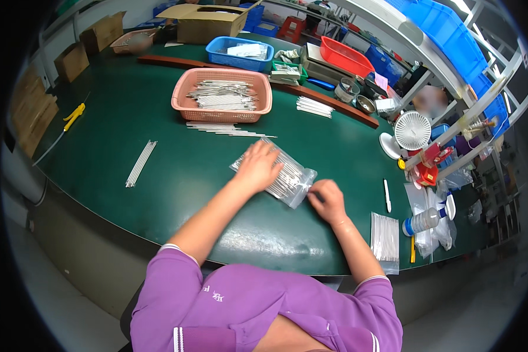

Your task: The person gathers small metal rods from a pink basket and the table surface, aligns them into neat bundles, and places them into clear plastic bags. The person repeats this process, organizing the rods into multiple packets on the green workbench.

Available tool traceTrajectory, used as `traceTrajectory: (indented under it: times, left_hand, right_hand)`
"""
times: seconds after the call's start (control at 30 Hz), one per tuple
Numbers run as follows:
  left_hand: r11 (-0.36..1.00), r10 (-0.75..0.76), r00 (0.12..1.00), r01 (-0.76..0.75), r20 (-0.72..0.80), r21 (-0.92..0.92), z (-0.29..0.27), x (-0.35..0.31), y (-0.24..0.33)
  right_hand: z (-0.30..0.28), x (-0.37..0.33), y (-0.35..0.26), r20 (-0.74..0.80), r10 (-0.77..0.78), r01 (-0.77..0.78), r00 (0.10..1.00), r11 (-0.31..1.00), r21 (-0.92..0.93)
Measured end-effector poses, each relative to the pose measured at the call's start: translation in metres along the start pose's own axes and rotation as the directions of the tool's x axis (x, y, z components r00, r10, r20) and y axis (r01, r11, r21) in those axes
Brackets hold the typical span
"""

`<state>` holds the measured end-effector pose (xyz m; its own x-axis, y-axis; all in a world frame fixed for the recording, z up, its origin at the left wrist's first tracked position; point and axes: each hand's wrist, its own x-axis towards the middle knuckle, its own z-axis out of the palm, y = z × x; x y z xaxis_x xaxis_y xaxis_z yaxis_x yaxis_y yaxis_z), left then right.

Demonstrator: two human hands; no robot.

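Note:
A clear plastic bag [301, 186] of thin silvery-white rods lies slantwise on the green table in front of me. My left hand [257, 167] rests flat over its upper left part, fingers stretched out, and hides some of the rods. At the bag's lower right end, my right hand [327, 200] is closed, thumb and fingers pinched at the edge of the plastic. Just beyond the bag lie loose rods [223, 128], beside a pink basket [178, 104] heaped with more of them.
A small rod bundle [141, 164] lies to the left, another [315, 107] at the back right. A filled bag [385, 237], a white pen [387, 195] and a plastic bottle [422, 222] are on the right. A yellow air gun [74, 116] lies far left; a white fan [412, 130] stands right.

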<state>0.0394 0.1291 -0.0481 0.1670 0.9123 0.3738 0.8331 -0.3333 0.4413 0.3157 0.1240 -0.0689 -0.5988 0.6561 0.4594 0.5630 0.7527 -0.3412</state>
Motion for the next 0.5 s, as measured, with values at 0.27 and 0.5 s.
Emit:
traceTrajectory:
  times: [0.27,0.5]
  left_hand:
    - [0.982,0.091,0.974,-0.122,0.207,0.143,0.015,0.000,-0.028]
    - [0.851,0.514,0.782,-0.516,0.354,-0.096,0.030,0.011,0.009]
  right_hand:
    - [0.014,0.055,0.005,-0.055,0.325,-0.320,0.944,0.944,0.086]
    - [-0.040,-0.037,-0.060,-0.054,0.446,-0.449,0.894,0.890,-0.078]
